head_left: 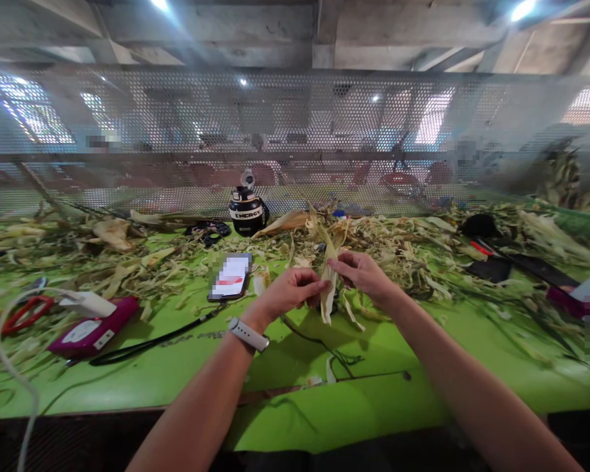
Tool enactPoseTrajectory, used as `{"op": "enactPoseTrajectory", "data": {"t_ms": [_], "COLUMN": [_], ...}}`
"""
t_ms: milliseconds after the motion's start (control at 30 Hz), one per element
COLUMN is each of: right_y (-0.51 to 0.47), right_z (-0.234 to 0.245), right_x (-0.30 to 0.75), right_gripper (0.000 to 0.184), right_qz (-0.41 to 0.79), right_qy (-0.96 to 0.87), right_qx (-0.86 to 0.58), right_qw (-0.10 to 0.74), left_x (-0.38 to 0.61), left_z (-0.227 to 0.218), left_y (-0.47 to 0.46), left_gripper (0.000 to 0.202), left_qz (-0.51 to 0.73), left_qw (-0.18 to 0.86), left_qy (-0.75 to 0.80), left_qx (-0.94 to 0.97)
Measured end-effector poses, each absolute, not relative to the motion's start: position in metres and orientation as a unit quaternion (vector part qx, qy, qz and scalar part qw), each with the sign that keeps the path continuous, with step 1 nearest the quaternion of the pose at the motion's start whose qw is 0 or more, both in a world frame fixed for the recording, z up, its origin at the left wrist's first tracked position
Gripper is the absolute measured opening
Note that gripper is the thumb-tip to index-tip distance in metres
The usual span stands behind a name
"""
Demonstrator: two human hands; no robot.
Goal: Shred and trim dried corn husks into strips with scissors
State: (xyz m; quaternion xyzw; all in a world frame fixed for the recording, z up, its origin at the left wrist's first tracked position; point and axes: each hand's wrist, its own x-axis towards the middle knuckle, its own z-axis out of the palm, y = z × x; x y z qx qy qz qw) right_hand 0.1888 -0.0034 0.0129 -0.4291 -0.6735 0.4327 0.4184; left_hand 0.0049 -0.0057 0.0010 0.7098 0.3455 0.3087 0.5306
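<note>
Both my hands meet over the green table (187,370), pinching a long pale corn husk (328,303). My left hand (295,290) grips its left edge between thumb and fingertips; a light wristband (248,334) is on that wrist. From the other side my right hand (356,272) holds the husk higher up, fingers closed. The husk hangs upright, its lower end dangling above the table and its top reaching towards the husk pile (388,239). Directly below lie a thin dark stem (324,344) and a few small scraps.
A phone (230,275) with its strap lies left of my hands. Behind it stands a black bottle (246,211). Further left are a magenta power bank (96,328) and red-handled scissors (28,313). A perforated metal screen (285,131) runs along the back.
</note>
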Motion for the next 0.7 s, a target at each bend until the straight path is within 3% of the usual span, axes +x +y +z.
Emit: {"op": "enactPoseTrajectory", "data": {"t_ms": [167,500,700], "right_y": [-0.005,-0.01,-0.013], "right_z": [0.011,0.018,0.024], "right_x": [0.188,0.198,0.202], "right_gripper": [0.042,0.029,0.028], "right_qz": [0.459,0.509,0.522], "right_qy": [-0.716,-0.747,-0.754], "right_qx": [-0.418,-0.356,-0.335], "right_qw": [0.319,0.236,0.213], "left_x": [0.004,-0.001,-0.001], "left_z": [0.001,0.005,0.005], "left_y": [-0.004,-0.006,-0.007], "left_gripper": [0.04,0.035,0.032], "left_qz": [0.318,0.246,0.257], "left_qw": [0.522,0.595,0.583], "left_qy": [0.351,0.323,0.296], "left_qx": [0.709,0.694,0.712]}}
